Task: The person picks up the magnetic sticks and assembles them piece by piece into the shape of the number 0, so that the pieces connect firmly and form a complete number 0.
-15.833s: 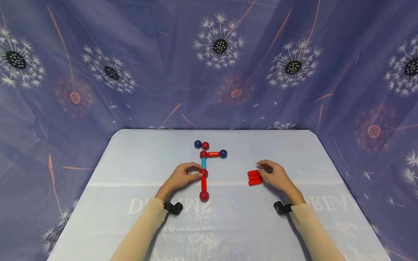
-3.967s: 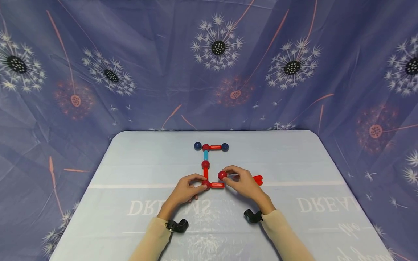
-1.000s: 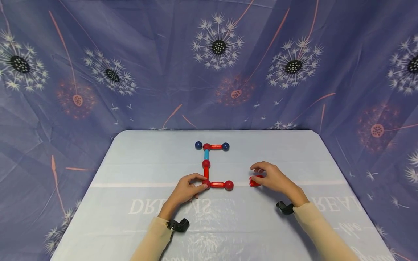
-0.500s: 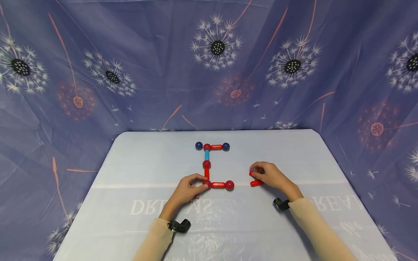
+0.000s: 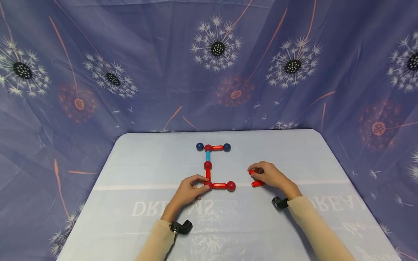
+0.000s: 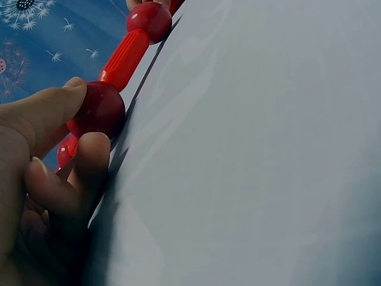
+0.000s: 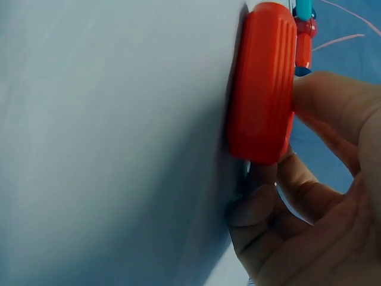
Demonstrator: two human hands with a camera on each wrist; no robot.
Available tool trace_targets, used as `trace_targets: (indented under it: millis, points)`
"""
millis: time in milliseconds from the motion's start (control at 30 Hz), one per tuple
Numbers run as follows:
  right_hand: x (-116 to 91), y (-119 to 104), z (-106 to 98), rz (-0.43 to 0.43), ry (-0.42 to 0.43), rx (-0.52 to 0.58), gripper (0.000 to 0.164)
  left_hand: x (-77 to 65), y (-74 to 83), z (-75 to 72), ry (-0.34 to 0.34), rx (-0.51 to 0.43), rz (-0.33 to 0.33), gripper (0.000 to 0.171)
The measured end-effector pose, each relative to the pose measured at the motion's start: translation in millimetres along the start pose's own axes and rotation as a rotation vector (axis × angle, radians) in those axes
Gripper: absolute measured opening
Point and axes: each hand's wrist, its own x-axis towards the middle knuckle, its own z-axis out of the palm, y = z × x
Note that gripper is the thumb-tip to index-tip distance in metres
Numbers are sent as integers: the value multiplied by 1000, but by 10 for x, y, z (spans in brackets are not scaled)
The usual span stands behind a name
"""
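Note:
My left hand [image 5: 188, 190] pinches a red ball [image 6: 101, 110] at the near-left corner of a magnetic ball-and-rod shape lying on the table. From that ball, a red rod [image 5: 220, 186] leads right to another red ball [image 5: 231, 186]. Going away, a second rod meets a middle red ball [image 5: 207, 165], then a blue rod [image 5: 208, 156] reaches the far red ball [image 5: 208, 148]. To the right, my right hand [image 5: 270, 175] pinches a red rod [image 5: 252, 172], mostly hidden by the fingers. Another red rod [image 7: 262, 83] lies just nearer, below the thumb.
From the far red ball, a short red rod [image 5: 217, 148] extends right to a dark blue ball [image 5: 226, 147]. A separate dark blue ball [image 5: 200, 146] sits left of it. The white table [image 5: 150, 159] ends at a purple dandelion curtain [image 5: 169, 72].
Since 4 seconds ago, the red ball in my right hand has joined the near rod's right end. My right hand moved back right and took one red rod, parting it from the other.

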Motion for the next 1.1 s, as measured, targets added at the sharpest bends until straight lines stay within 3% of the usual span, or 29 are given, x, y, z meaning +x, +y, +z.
trace_targets:
  millis: [267, 700, 967, 1100]
  points:
    - [59, -67, 64, 3, 48, 1, 19, -17, 8, -8, 4, 15, 22, 28]
    - [124, -207, 75, 39, 125, 94, 24, -6, 19, -13, 10, 14, 20, 28]
    - [163, -263, 157, 62, 123, 241, 16, -17, 12, 1, 12, 19, 17, 27]
    - [178, -282, 200, 69, 122, 263, 17, -25, 15, 13, 10, 19, 13, 27]
